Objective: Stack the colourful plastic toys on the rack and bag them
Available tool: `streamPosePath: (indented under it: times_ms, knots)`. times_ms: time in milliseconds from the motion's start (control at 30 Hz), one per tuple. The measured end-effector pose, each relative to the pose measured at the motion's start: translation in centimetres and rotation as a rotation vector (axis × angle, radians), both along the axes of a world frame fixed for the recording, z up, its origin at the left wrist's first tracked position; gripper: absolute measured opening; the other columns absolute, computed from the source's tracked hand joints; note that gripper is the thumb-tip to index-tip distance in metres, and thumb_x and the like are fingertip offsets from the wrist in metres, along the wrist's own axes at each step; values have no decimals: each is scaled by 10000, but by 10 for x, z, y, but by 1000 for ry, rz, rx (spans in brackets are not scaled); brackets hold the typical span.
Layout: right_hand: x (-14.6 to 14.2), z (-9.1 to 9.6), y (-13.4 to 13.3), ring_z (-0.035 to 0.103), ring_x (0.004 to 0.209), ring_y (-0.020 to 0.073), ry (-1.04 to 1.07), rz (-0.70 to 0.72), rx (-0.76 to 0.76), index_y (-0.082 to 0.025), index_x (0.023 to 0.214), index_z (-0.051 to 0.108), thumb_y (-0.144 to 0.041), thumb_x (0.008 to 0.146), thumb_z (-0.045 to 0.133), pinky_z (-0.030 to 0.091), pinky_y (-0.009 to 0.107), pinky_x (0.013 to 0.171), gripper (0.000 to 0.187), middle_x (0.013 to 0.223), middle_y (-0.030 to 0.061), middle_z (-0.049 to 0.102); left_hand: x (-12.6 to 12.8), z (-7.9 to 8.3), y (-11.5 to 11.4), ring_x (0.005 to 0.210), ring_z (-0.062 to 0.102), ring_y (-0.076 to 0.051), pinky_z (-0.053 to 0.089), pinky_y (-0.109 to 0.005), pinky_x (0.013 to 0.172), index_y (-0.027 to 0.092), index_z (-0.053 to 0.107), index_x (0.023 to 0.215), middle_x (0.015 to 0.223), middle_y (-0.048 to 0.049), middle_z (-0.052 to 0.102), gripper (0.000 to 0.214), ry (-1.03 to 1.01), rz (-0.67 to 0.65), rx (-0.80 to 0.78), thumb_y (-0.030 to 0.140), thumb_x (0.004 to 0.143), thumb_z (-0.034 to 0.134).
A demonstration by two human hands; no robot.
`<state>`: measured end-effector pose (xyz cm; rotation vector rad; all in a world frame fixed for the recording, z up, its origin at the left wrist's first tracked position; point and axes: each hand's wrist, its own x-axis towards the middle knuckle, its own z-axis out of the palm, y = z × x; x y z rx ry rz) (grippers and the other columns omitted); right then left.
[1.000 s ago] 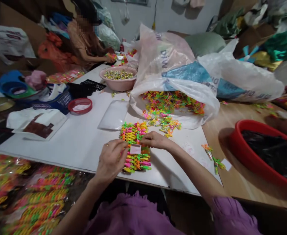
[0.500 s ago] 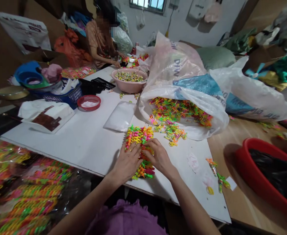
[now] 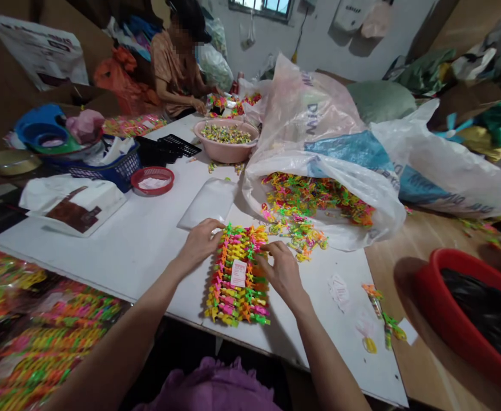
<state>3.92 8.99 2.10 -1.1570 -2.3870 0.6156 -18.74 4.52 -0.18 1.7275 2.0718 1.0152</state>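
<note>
Neon plastic toy strips (image 3: 237, 291) lie bundled at your six o'clock on the white board (image 3: 105, 257), a paper label (image 3: 238, 273) on top. Your left hand (image 3: 201, 245) rests open at their upper-left edge; your right hand (image 3: 282, 274) curls against their right side, grip unclear. Keep your touch light, rows even.

Purple top (image 3: 207, 388) — soft, crumpled fabric, plain-looking, gathered into loose folds with a ruffled edge; only a patch shows at the bottom of the view; left forearm (image 3: 122, 337) and right forearm (image 3: 327, 362) bare; left hand (image 3: 200, 244) and right hand (image 3: 282, 274) bare too — both ungloved.
</note>
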Motion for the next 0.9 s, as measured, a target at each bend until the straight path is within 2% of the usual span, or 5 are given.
streamPosePath:
  times_ms: [167,333,533,767,900]
  knots:
    - [-40,2,3,565,879,249,-294,-124,99,-173,848,606,-378,837,519,378,375,793,223,879,107,623,-29,-22,12,979,582,-185,435,-292,910,179,632,967,1051,-41,645,266,-21,204,-63,268,790,455]
    - [-43,-10,5,601,804,246,-359,-211,126,-175,764,595,-310,859,441,371,360,747,226,796,115,649,-66,-37,24,970,596,-175,464,-273,861,178,606,1029,1056,-49,646,298,18,391,-109,246,802,425]
    - [-43,-6,7,625,762,229,-378,-208,39,-209,753,605,-339,858,436,400,318,681,238,810,80,662,-95,-47,68,1060,559,-237,433,-318,886,137,556,1129,1105,-131,602,398,75,576,-266,362,805,500]
    - [11,-14,24,629,709,231,-91,-334,-138,-246,871,631,-578,764,474,476,317,647,383,750,59,666,-119,-56,98,937,590,-188,473,-382,822,139,570,1039,1058,-87,601,285,120,578,-407,356,884,470]
    - [41,-40,14,654,728,245,77,-292,-429,-266,743,664,-614,689,517,519,311,650,381,731,45,683,-136,-56,98,915,591,-179,479,-400,820,129,565,1038,1028,-76,607,304,137,568,-433,376,889,470]
